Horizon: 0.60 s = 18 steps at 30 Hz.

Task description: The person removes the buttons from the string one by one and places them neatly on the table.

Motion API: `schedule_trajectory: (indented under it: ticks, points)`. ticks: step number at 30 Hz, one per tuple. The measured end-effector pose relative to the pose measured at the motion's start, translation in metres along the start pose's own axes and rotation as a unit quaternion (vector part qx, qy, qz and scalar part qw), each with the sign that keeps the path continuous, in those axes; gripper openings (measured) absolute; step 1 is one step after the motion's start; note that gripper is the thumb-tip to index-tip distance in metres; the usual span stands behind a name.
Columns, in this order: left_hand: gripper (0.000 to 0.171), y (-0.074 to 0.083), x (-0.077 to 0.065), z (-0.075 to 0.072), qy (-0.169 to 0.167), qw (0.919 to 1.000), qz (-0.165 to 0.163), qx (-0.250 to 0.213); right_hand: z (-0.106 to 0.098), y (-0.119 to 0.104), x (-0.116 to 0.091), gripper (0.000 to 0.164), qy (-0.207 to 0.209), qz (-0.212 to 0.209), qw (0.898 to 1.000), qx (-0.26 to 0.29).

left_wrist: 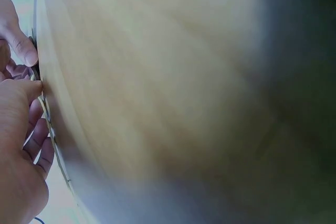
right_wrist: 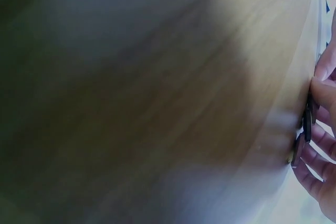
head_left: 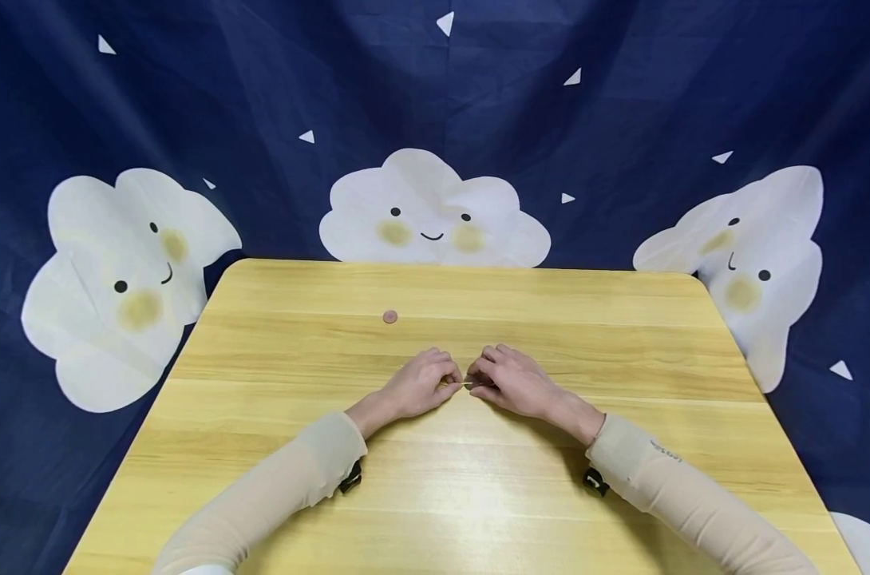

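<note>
Hands meet at the middle of the wooden table (head_left: 277,447), pinching one thin, pale strip (head_left: 464,385) between them.
Table first: it lies flat under my forearms, so I judge the job goes best with both wrists resting on it and the pull kept gentle and level. My left hand (head_left: 422,383) curls round one end of the strip, my right hand (head_left: 508,380) nips the other, fingertips nearly touching, knuckles up, sleeves angled inward. I cannot tell what the strip is. A small round brown disc (head_left: 389,317) sits beyond my left hand, well apart.
</note>
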<state>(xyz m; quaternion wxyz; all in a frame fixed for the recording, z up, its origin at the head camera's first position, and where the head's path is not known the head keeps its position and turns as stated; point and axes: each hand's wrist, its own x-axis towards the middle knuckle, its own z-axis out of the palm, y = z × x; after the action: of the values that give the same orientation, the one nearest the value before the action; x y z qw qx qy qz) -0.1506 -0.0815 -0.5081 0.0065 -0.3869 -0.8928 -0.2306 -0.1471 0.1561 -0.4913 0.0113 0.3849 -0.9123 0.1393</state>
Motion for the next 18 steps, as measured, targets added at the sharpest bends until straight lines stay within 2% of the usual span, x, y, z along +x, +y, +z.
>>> schedule_trajectory:
  ticks: [7, 18]
  points:
    - [0.004, -0.001, -0.001, 0.000, -0.002, 1.0000, -0.005, -0.001, -0.002, 0.003, -0.004, 0.043, -0.010, 0.027, 1.000, 0.009]
    - [0.006, -0.001, -0.003, 0.000, -0.003, 1.0000, -0.005, -0.002, -0.001, 0.008, -0.014, 0.040, 0.002, 0.032, 0.999, 0.029]
